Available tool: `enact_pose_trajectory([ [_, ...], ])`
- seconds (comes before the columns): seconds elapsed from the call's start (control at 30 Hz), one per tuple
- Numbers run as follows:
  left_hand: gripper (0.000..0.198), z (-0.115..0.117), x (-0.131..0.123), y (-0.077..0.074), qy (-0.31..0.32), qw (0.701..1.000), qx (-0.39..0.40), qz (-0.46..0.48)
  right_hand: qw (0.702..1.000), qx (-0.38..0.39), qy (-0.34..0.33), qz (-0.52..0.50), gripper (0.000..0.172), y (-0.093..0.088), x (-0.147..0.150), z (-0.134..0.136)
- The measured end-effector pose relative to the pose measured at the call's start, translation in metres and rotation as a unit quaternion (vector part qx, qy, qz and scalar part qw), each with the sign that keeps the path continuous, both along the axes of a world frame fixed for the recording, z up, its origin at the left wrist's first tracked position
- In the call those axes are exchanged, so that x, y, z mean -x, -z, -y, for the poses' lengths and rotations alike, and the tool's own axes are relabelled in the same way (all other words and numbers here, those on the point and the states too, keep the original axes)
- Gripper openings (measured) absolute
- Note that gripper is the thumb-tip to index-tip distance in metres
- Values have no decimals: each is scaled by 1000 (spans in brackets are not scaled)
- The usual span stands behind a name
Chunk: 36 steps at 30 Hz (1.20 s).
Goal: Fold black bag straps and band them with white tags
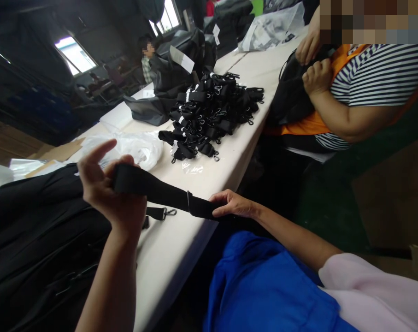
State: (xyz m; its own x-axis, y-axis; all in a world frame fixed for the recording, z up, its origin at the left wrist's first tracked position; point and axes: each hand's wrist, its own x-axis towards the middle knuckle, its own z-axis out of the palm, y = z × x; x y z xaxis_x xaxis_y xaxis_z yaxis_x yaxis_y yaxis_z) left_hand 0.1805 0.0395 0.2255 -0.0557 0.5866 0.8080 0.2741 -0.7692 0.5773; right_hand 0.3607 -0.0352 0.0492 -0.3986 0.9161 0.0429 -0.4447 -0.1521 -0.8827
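Note:
A wide black webbing strap (167, 192) is stretched between my two hands above the table's near edge. It loops around the fingers of my left hand (114, 193), whose index finger points upward. At its other end, my right hand (234, 204) pinches the strap between thumb and fingers. A metal slider (189, 203) sits on the strap, nearer my right hand. Just beyond my left wrist, a metal snap hook (169, 212) on a short piece of black webbing lies on the white table.
Bundled black straps with hooks (212, 110) are heaped on the table (229, 161). Clear plastic bags (139, 150) lie left of them, black bags (181, 69) behind. Black fabric (39, 240) covers the near left. At right, a co-worker in a striped top (378, 78) handles a black bag (291, 92).

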Motion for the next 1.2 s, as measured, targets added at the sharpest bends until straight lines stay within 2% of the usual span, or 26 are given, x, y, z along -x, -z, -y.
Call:
enact_pose_trajectory([
  [0.07, 40, -4, -1, -1, -51, 986, -144, -73, 999, -17, -39, 10, 35, -3, 3, 0],
  [0.13, 40, -5, -1, -2, -52, 970, -209, -111, 996, -29, -79, 7, 32, -4, 7, 1],
  [0.23, 38, -5, -1, -6, -74, 961, -215, -158, 993, -16, -114, -6, 30, 1, 12, 2],
  [0.33, 36, -5, 2, -14, -117, 952, -190, -208, 994, -3, -113, -8, 32, 8, 13, 2],
  [0.4, 32, -9, 8, -18, -143, 955, -170, -198, 994, -3, -108, -7, 34, 11, 11, 2],
  [0.47, 27, -17, 16, -17, -145, 967, -133, -161, 995, -7, -99, -5, 35, 11, 9, 2],
  [0.53, 24, -28, 27, -8, -100, 988, -47, -105, 997, -20, -71, -5, 33, 5, 5, 4],
  [0.6, 26, -39, 41, 10, -32, 994, 100, -19, 999, -45, -28, -14, 30, -6, -1, 8],
  [0.67, 31, -46, 56, 34, 26, 967, 248, 61, 997, -68, 10, -20, 27, -22, -10, 13],
  [0.7, 33, -47, 62, 45, 43, 950, 304, 63, 997, -77, 21, -20, 26, -31, -16, 17],
  [0.73, 35, -45, 67, 56, 61, 931, 357, 41, 996, -85, 29, -20, 25, -40, -21, 21],
  [0.8, 49, -32, 70, 69, 119, 886, 442, -80, 994, -104, 33, -25, 24, -59, -31, 29],
  [0.87, 67, -11, 64, 72, 221, 836, 458, -206, 991, -129, 31, -31, 24, -75, -37, 33],
  [0.93, 81, 13, 48, 68, 325, 804, 426, -257, 988, -149, 24, -28, 25, -86, -38, 33],
  [0.97, 84, 23, 37, 66, 360, 800, 404, -258, 988, -154, 22, -28, 26, -90, -36, 32],
  [1.0, 79, 31, 26, 66, 380, 804, 381, -252, 987, -153, 21, -31, 28, -93, -34, 29],
  [1.07, 55, 40, 3, 70, 382, 828, 342, -227, 988, -143, 28, -47, 30, -97, -28, 23],
  [1.13, 32, 42, -15, 82, 362, 853, 323, -192, 988, -133, 46, -68, 29, -98, -23, 19],
  [1.2, 23, 40, -24, 95, 330, 871, 327, -158, 986, -131, 64, -81, 27, -97, -23, 17],
])
